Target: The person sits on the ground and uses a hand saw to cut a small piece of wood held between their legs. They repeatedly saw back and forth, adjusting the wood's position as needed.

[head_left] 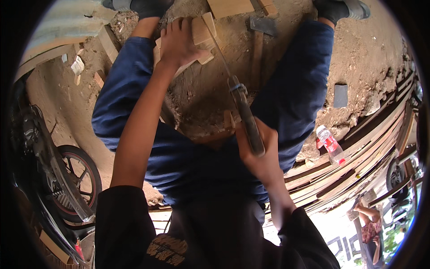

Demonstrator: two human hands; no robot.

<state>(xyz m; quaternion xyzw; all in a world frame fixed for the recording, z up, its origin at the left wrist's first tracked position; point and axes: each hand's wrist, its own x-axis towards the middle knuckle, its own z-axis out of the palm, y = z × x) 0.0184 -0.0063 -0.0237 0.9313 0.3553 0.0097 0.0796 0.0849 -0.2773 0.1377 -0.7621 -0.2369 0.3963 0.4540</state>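
My left hand (177,45) grips a pale wooden block (199,32) from above, its thumb spread to the side. More pieces of wood lie under and around that block, partly hidden by the hand. My right hand (261,150) is wrapped around the dark handle of a hand saw (242,105). The saw's thin blade slants up and left, its far end against the right end of the block. Whether the teeth have cut into the wood cannot be made out. Right of the blade, a hammer (263,27) with a wooden handle lies on the dirt.
My legs in blue trousers (291,85) flank the work. Boards (230,6) lie at the far side. At right are a dark flat piece (341,95), a plastic bottle (330,145) and stacked planks (358,163). A motorcycle (67,179) stands left; another person (371,228) is at lower right.
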